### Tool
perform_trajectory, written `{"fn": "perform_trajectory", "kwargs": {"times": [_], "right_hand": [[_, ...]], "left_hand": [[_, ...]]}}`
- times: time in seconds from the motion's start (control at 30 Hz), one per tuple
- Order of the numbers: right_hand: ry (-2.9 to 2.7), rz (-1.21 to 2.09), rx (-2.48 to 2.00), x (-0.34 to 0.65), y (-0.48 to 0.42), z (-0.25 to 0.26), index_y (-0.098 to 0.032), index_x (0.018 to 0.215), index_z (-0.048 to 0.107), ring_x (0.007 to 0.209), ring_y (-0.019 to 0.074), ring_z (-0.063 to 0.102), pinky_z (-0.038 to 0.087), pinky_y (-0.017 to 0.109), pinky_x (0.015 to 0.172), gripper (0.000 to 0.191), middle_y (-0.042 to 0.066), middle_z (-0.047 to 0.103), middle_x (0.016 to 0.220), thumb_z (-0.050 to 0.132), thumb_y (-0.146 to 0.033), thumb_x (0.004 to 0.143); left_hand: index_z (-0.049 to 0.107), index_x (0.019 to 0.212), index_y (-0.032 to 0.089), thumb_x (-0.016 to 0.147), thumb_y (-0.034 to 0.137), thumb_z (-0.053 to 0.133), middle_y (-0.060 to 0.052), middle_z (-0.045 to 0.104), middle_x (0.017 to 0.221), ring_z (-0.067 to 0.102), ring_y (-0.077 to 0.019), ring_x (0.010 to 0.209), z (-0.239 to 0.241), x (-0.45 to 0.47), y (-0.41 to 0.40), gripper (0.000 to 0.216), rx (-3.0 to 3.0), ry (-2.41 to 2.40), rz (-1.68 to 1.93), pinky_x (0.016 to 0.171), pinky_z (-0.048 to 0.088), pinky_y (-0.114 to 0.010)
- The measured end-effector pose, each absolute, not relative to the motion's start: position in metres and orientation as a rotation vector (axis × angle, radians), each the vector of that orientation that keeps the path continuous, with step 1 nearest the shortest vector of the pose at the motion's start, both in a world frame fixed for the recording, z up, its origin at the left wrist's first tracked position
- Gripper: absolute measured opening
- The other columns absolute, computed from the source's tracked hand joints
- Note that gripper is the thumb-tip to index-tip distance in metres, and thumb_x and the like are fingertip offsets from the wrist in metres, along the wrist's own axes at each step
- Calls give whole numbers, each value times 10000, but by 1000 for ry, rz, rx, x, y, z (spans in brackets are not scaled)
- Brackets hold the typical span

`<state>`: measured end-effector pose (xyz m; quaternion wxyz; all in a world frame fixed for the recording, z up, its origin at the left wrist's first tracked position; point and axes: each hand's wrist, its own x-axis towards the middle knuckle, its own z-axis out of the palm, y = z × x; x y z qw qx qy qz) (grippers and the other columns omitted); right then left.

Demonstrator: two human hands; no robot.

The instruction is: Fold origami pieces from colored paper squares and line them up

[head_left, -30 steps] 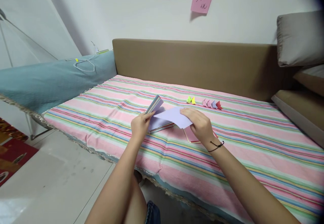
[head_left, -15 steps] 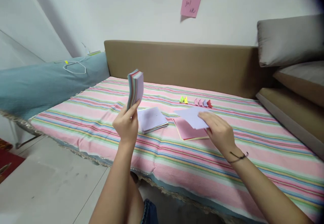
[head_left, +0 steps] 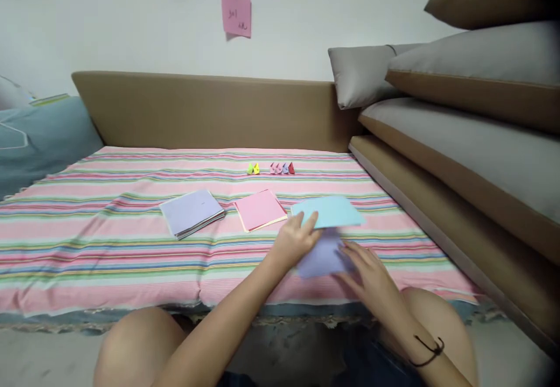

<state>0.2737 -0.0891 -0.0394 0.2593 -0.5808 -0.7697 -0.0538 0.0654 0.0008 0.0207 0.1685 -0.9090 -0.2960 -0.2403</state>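
Observation:
My left hand (head_left: 298, 236) reaches to the near left edge of the light blue paper (head_left: 330, 209), its fingers spread against it. A purple sheet of paper (head_left: 322, 257) lies just in front, partly under the blue one. At the purple sheet's right edge is my right hand (head_left: 365, 267), blurred, with fingers and thumb around that edge. To the left rest a pink sheet (head_left: 260, 209) on other sheets and a thicker paper stack (head_left: 192, 213) topped with purple.
Small folded paper pieces stand farther back, yellow-green (head_left: 253, 168) and pink to red (head_left: 282, 168). A striped cloth (head_left: 144, 258) covers the seat. Stacked cushions (head_left: 459, 83) rise on the right, before the brown backrest (head_left: 219, 112).
The view has turned right. My left hand has lowered its raised paper stack to the cloth, where light blue paper now lies. My right hand has brought the purple sheet nearer me.

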Motion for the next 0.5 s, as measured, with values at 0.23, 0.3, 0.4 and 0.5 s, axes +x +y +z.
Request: {"fn": "perform_trajectory", "kwargs": {"times": [0.23,0.3,0.4,0.5], "right_hand": [[-1717,251,-1676,328,-107,-17,-218,864,677,1065,305,610,464,491,928,233,111,682,1078,528,-398,847],[-1705,276,-1656,326,-102,-14,-216,880,672,1041,301,620,465,487,920,233,107,690,1054,532,-398,839],[-1717,342,-1576,307,-81,-2,-214,936,668,1076,290,604,452,472,943,234,104,675,1102,540,-381,834],[-1749,443,-1478,274,-42,9,-209,1044,646,1131,264,578,435,445,981,267,95,647,1186,561,-361,842]], "left_hand": [[698,968,151,889,119,476,-227,625,1213,653,-377,1014,-35,87,-51,238,-2749,-668,-296,717,541,-473],[618,1186,252,906,162,472,-233,593,1257,639,-393,1038,-31,86,-59,328,-2788,-664,-226,688,532,-478],[458,1344,386,858,322,589,-167,607,1261,620,-368,1076,-14,82,-56,508,-3073,-875,-260,767,517,-475],[463,1350,333,834,416,608,-75,696,1081,665,-257,951,1,67,-31,542,-3112,-1410,-527,821,520,-372]]}}
